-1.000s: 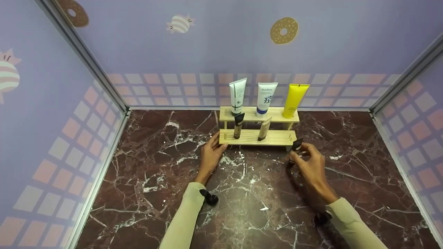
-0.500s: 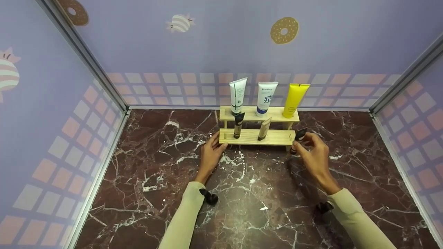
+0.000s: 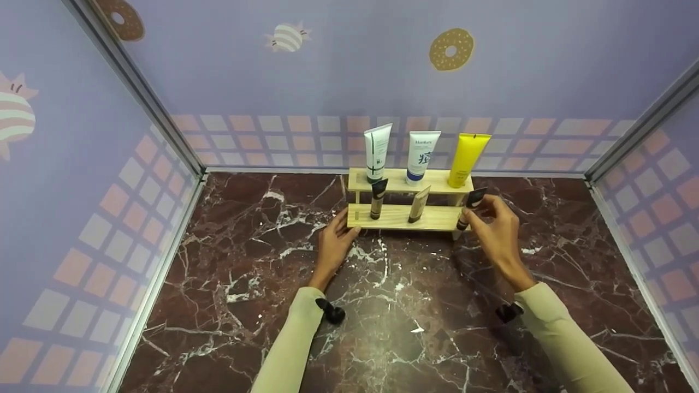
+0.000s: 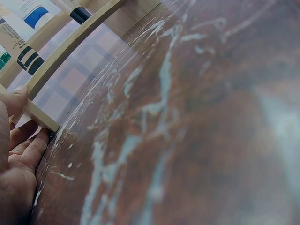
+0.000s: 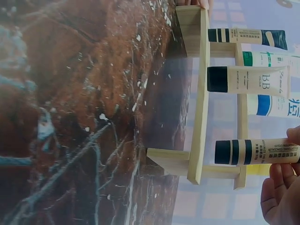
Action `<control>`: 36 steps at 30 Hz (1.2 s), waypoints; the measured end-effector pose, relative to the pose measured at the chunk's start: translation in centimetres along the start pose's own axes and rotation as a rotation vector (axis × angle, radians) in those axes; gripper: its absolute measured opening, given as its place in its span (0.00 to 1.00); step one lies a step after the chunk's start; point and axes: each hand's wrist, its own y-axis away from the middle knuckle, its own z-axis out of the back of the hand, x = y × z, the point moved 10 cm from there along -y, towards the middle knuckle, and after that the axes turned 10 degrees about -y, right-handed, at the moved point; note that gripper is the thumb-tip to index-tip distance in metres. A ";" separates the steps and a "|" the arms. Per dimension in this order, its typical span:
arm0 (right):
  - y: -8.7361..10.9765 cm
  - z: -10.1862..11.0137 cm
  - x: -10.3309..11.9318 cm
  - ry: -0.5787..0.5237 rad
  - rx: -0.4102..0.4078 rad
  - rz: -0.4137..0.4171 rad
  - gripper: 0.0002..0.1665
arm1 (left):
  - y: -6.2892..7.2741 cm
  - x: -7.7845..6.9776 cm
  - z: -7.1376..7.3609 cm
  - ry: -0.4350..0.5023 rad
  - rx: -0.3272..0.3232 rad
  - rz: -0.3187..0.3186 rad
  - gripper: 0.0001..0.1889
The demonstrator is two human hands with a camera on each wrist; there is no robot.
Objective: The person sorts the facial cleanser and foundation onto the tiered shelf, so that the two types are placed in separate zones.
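A two-tier wooden rack (image 3: 394,218) stands near the back wall. At its left end, my left hand (image 3: 334,245) grips the lower shelf, thumb on the front and fingers behind, as the left wrist view shows. My right hand (image 3: 499,234) pinches a beige-and-black concealer tube (image 5: 262,152), cap down, at the lower shelf's right end. In the right wrist view a small gap separates its cap from the shelf. Upright on that shelf are a similar dark-topped concealer tube (image 3: 377,202) and a beige BB cream tube (image 3: 419,204).
On the upper shelf stand a white-and-green tube (image 3: 377,150), a white-and-blue tube (image 3: 421,155) and a yellow tube (image 3: 467,158). The rack sits on a dark red marbled table (image 3: 382,327), enclosed by patterned lilac walls (image 3: 360,76).
My right hand has raised the concealer tube from in front of the rack's right end to just over the lower shelf. My left hand has stayed on the rack.
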 end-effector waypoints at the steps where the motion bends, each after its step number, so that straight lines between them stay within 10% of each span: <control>1: -0.2 -0.1 0.0 0.003 -0.002 0.001 0.16 | 0.0 0.0 0.0 -0.005 0.002 -0.002 0.35; 36: -1.3 -1.2 -2.0 0.052 0.005 -0.032 0.19 | 0.3 -0.5 -1.1 0.006 0.013 -0.025 0.34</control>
